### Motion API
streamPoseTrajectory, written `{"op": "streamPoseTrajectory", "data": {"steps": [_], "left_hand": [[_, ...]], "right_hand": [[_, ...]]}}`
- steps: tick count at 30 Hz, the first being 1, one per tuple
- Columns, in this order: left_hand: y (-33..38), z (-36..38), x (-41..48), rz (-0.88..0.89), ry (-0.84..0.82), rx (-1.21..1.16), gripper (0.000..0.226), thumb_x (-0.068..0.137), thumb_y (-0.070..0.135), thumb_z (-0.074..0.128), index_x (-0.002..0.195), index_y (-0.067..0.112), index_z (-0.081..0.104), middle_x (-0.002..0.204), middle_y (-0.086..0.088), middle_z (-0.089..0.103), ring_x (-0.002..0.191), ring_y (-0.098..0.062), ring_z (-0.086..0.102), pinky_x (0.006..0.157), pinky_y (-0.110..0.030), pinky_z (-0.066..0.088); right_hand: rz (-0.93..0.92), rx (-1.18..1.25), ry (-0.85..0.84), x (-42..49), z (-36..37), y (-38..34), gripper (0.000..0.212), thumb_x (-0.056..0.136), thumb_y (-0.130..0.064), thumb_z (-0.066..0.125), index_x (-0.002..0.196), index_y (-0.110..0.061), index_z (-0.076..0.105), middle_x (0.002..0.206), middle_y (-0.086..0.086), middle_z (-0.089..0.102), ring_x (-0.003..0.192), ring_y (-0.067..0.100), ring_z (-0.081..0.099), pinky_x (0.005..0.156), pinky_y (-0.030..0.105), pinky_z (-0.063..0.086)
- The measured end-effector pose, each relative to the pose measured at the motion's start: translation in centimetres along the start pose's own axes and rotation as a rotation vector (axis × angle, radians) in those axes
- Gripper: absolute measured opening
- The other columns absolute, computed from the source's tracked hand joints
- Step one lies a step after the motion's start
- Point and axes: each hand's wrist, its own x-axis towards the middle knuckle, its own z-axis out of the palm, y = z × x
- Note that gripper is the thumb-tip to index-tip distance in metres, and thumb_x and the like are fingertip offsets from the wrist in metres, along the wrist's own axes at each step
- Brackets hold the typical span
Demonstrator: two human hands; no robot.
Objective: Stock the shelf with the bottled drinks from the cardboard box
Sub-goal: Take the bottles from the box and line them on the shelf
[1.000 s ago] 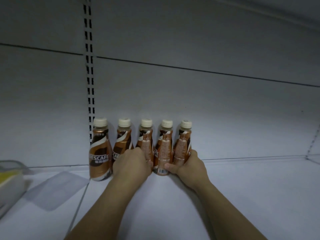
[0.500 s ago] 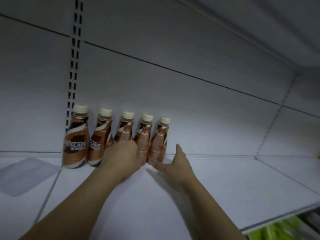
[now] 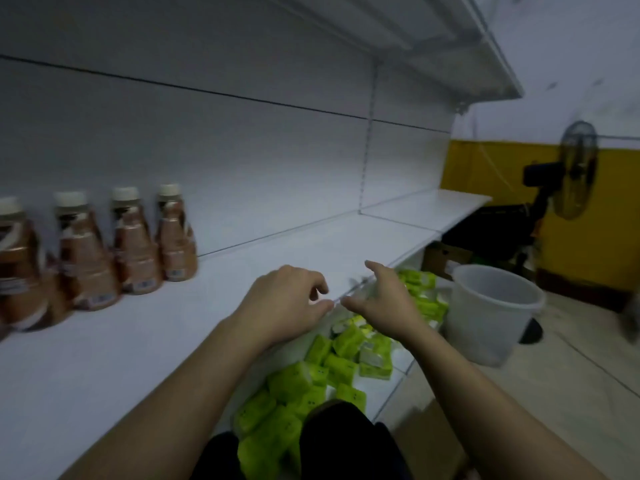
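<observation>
Several brown coffee bottles with cream caps stand in a row at the back left of the white shelf. My left hand hovers over the shelf's front edge, fingers loosely curled and holding nothing. My right hand is just beyond that edge, fingers spread and empty. Both hands are well to the right of the bottles. A corner of a brown cardboard box shows at the bottom right, beside my dark-clad knee.
Bright green packets fill the lower shelf below my hands. A white bucket stands on the floor to the right, with a black fan and a yellow wall behind it. Another cardboard box sits under the shelf's far end.
Both hands have let go of the bottles and pulled back to the right, off the shelf's front edge. The view has swung right and down, so the bottles now sit at the far left.
</observation>
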Motion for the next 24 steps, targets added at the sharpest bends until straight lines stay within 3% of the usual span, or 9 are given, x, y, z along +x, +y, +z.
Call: {"op": "streamPoseTrajectory", "data": {"steps": [9, 13, 17, 20, 21, 23, 24], "left_hand": [[10.8, 13.5, 3.8, 0.213, -0.271, -0.072, 0.059, 0.079, 0.057, 0.057, 0.130, 0.028, 0.051, 0.130, 0.003, 0.057, 0.119, -0.018, 0.052, 0.095, -0.035, 0.045], [15.9, 20.5, 5.6, 0.251, -0.451, -0.096, 0.064, 0.079, 0.057, 0.058, 0.133, 0.023, 0.048, 0.132, 0.000, 0.054, 0.122, -0.020, 0.049, 0.097, -0.038, 0.044], [19.0, 27.7, 7.4, 0.262, -0.656, -0.135, 0.065, 0.079, 0.053, 0.062, 0.132, 0.017, 0.049, 0.130, -0.006, 0.057, 0.119, -0.024, 0.053, 0.095, -0.037, 0.046], [20.5, 33.8, 8.5, 0.234, -0.808, -0.156, 0.065, 0.081, 0.051, 0.062, 0.134, 0.015, 0.048, 0.132, -0.007, 0.057, 0.113, -0.021, 0.056, 0.089, -0.033, 0.048], [21.1, 35.8, 8.6, 0.213, -0.857, -0.179, 0.057, 0.083, 0.049, 0.060, 0.130, 0.016, 0.050, 0.126, -0.005, 0.060, 0.102, -0.017, 0.059, 0.079, -0.030, 0.049], [22.2, 39.8, 8.3, 0.135, -0.953, -0.248, 0.042, 0.089, 0.044, 0.056, 0.122, 0.018, 0.054, 0.102, 0.003, 0.063, 0.080, -0.007, 0.055, 0.064, -0.022, 0.041], [22.7, 41.7, 8.1, 0.085, -1.008, -0.268, 0.038, 0.091, 0.041, 0.055, 0.121, 0.018, 0.055, 0.090, 0.008, 0.059, 0.075, -0.005, 0.052, 0.061, -0.021, 0.039]], "right_hand": [[0.351, -0.041, 0.109, -6.9, -6.5, 15.3, 0.084, 0.076, -0.043, 0.078, 0.145, -0.014, 0.039, 0.148, 0.006, 0.046, 0.134, 0.023, 0.045, 0.106, 0.037, 0.041], [0.572, -0.046, 0.123, -9.7, -7.1, 22.9, 0.083, 0.077, -0.043, 0.076, 0.146, -0.014, 0.038, 0.146, 0.009, 0.047, 0.131, 0.025, 0.046, 0.103, 0.034, 0.041], [0.796, 0.015, 0.137, -12.7, -6.4, 30.5, 0.077, 0.077, -0.038, 0.077, 0.141, -0.011, 0.045, 0.139, 0.011, 0.053, 0.124, 0.027, 0.052, 0.094, 0.032, 0.045], [0.936, 0.097, 0.159, -15.2, -4.7, 35.8, 0.066, 0.080, -0.036, 0.074, 0.138, -0.015, 0.049, 0.129, 0.005, 0.060, 0.100, 0.014, 0.061, 0.075, 0.022, 0.044], [0.979, 0.115, 0.174, -16.1, -4.0, 37.5, 0.055, 0.080, -0.035, 0.073, 0.131, -0.023, 0.056, 0.118, -0.002, 0.065, 0.089, 0.007, 0.060, 0.067, 0.018, 0.042], [1.064, 0.119, 0.195, -17.6, -2.0, 41.0, 0.020, 0.079, -0.034, 0.071, 0.094, -0.045, 0.066, 0.086, -0.017, 0.068, 0.073, 0.002, 0.063, 0.055, 0.015, 0.037], [1.108, 0.129, 0.189, -18.2, -0.9, 42.5, 0.019, 0.078, -0.035, 0.070, 0.086, -0.051, 0.064, 0.073, -0.018, 0.064, 0.069, -0.002, 0.063, 0.052, 0.015, 0.036]]}}
